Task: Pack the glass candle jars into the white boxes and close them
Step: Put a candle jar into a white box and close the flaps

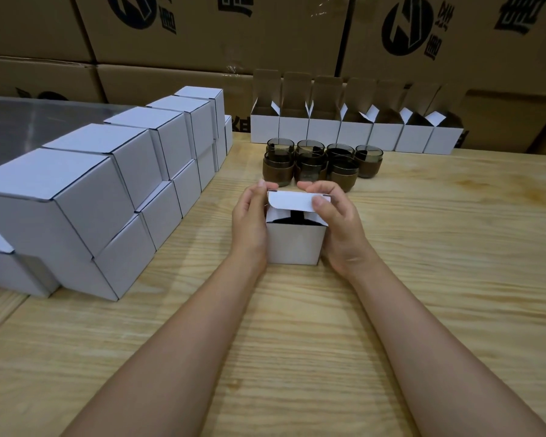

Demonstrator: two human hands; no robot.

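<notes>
Squarely in the middle of the wooden table (297, 335) stands a white box (293, 244), upright, with both hands around it. Its lid flap (292, 200) is folded partway over the opening and not yet tucked, so a dark jar (297, 217) still shows in the gap beneath (only a sliver of it).

The left hand (249, 222) grips the box's left wall, its fingers close together and curled up to the far top edge. The right hand (339, 227) cups the right wall and pinches the flap: its thumb (320, 204) presses on the flap's top while the other fingers curl over the far edge.

Just beyond the box, a cluster of loose jars (322, 164) sits in two rows, smoky glass with brown bands. Farther back, a row of open boxes (353, 135) stands side by side with lids raised.

Along the left, closed boxes (108, 190) are stacked two high in a line running from near to far. Behind them lies a grey sheet (29, 121). Big brown cartons (221, 42) with black print form a wall at the far side.
</notes>
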